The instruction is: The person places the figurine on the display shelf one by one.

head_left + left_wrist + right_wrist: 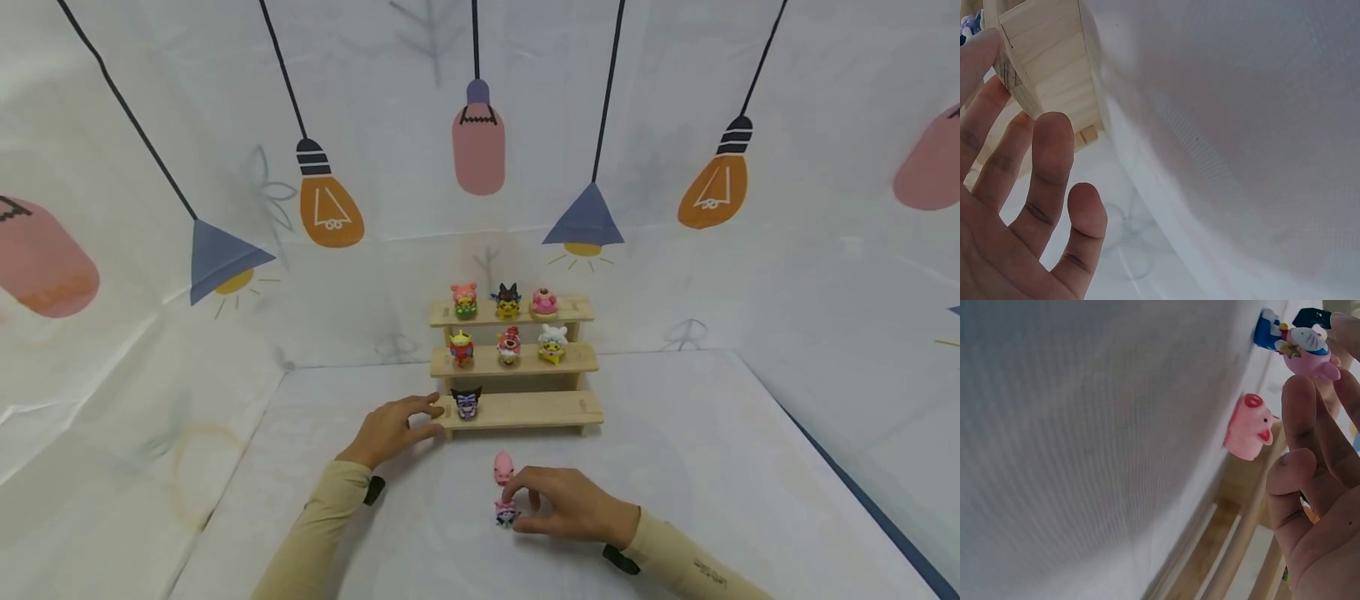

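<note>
Small pink-and-blue figure (506, 512) on the surface (675, 467), near centre, pinched by right hand (573, 503) fingertips; grip curled on it. Pink pig (503, 467) just beyond it, apart. Left hand (392, 427) fingers fairly straight, holding nothing, seems to touch left end of the lowest shelf (525, 410). Black figure (467, 402) stands on that shelf, six more on the steps above.
</note>
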Tool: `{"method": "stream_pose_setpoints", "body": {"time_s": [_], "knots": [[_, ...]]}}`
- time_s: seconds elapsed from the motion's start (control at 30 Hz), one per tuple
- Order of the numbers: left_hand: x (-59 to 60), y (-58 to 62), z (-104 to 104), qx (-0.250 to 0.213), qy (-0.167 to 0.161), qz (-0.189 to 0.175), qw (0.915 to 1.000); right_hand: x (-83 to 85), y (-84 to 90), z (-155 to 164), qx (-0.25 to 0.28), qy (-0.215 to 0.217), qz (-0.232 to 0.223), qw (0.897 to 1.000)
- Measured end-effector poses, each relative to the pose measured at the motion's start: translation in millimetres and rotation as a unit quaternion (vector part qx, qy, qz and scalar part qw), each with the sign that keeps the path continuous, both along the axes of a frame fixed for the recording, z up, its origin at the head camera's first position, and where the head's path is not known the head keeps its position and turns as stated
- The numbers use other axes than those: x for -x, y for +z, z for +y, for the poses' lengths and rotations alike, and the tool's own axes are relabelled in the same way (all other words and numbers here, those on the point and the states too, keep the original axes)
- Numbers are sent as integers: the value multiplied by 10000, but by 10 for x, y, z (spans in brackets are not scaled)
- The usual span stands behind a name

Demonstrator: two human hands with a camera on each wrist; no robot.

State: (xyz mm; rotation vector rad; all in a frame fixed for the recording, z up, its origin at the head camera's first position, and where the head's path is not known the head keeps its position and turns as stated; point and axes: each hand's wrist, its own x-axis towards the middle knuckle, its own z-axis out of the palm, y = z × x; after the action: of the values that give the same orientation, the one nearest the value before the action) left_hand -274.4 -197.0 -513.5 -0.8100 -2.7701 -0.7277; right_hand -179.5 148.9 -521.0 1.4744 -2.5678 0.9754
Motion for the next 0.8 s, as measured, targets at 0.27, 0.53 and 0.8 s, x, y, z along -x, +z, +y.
{"method": "stream_pose_setpoints", "body": {"time_s": [0.27, 0.53, 0.8], "knots": [[-2, 11, 11, -33, 0, -30, 10000, 17, -22, -46, -265, -76, -18, 9996], [-9, 35, 23, -35, 16, -73, 10000, 41, -24, -62, -350, -188, -77, 9992], [-19, 47, 22, -64, 29, -167, 9998, 52, -11, -72, -378, -159, -5, 9992]]}}
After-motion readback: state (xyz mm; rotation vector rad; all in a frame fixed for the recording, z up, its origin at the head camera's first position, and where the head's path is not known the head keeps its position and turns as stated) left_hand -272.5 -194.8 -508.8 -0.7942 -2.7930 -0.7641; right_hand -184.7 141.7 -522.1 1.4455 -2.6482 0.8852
